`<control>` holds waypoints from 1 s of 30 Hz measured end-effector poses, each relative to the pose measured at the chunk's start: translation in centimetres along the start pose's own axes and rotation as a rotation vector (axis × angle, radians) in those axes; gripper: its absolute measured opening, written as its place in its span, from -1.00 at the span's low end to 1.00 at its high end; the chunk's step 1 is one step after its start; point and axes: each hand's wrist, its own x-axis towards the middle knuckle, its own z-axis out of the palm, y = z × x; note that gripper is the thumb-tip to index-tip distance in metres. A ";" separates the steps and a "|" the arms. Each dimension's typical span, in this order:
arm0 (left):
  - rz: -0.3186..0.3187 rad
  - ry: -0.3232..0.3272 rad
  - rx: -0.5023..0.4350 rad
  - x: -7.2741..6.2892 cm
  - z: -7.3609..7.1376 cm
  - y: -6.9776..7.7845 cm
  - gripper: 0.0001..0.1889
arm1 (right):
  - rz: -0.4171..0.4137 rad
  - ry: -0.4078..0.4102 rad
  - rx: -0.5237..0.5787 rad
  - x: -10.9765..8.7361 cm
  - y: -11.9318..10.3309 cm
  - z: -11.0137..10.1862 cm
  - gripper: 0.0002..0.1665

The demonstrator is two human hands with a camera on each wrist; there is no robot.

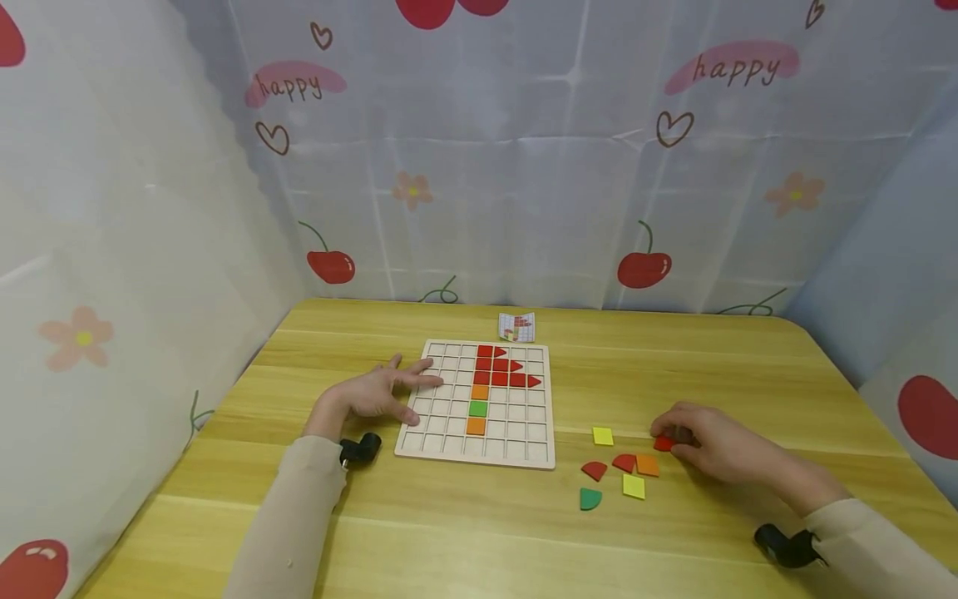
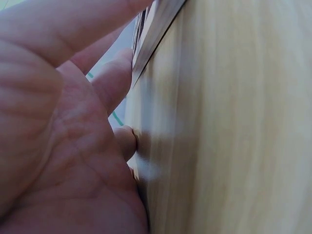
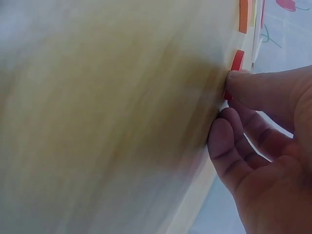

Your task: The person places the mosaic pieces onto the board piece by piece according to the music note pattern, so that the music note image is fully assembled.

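My left hand [image 1: 377, 391] rests with spread fingers over the left edge of a pale wooden grid board [image 1: 516, 448]. In the left wrist view its palm faces the camera beside the board's edge [image 2: 155, 36]. Red tiles [image 1: 501, 378], some pointed, fill cells in three rows at the top, above two orange tiles [image 1: 476, 426] with a green tile [image 1: 478, 408] between them. At the right, my right hand [image 1: 711, 441] pinches a red piece [image 1: 663, 444] at the tabletop, its thumb against it in the right wrist view. Fingers hide part of that piece.
Loose pieces lie between board and right hand: yellow squares [image 1: 634, 487], an orange square [image 1: 647, 465], red quarter-rounds [image 1: 595, 471] and a green one [image 1: 590, 499]. A small pattern card [image 1: 517, 327] stands behind the board. A printed curtain [image 1: 479, 208] encloses the table.
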 end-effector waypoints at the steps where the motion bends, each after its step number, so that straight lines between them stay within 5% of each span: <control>1: -0.002 -0.002 0.003 0.0 0.0 0.0 -0.25 | -0.002 -0.003 -0.004 0.0 0.0 0.0 -0.71; 16: 0.004 0.010 -0.006 -0.2 0.1 0.2 -0.26 | 0.003 -0.024 -0.037 0.9 -1.4 -0.4 -0.75; 30: -0.029 0.017 -0.044 -0.1 0.2 0.3 -0.28 | -0.094 -0.095 -0.021 5.8 -5.6 -0.8 -0.76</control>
